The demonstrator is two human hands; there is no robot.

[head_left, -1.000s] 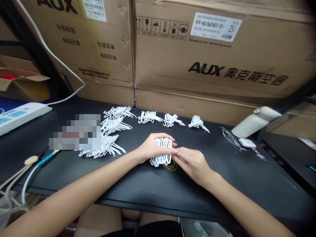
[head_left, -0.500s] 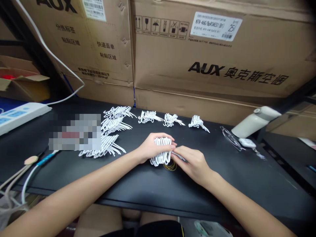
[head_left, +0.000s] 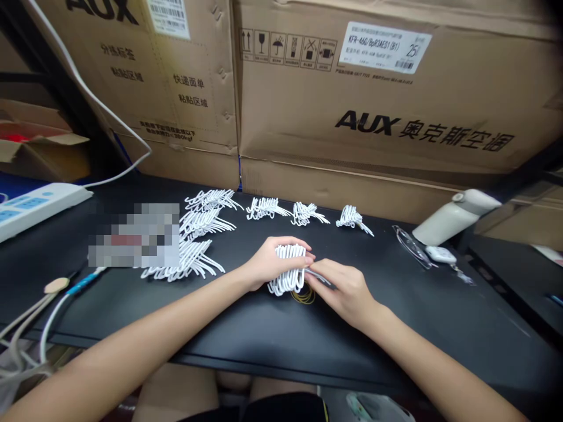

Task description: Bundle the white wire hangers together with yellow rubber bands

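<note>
2 hands meet at mid-table. Our left hand (head_left: 268,261) is clenched over a bundle of white hooks (head_left: 288,271), fingers wrapped across its top, pressing it onto the black table (head_left: 264,337). Our right hand (head_left: 343,291) pinches the bundle's right end with thumb and fingertips. Whether 1 hook or a band sits inside that pinch is too small to tell. Rubber bands (head_left: 303,296), a small yellowish tangle, lie just in front of the bundle, touching its near edge and partly under the right fingers.

Left of the bundle: 3 loose fans of hooks (head_left: 193,261). Behind the bundle: 3 smaller clusters (head_left: 303,214) in a row, then cardboard boxes (head_left: 373,117). Well right of the bundle: a white bottle (head_left: 453,218) on its side.

Our reading: the step in hand is squaring the hooks into 1 tight stack, ends aligned, not yet bound. The next move, as we judge it, calls for a firm left grip so the stack does not splay. The right would then let go of the end and pick 1 band from the tangle in front.
</note>
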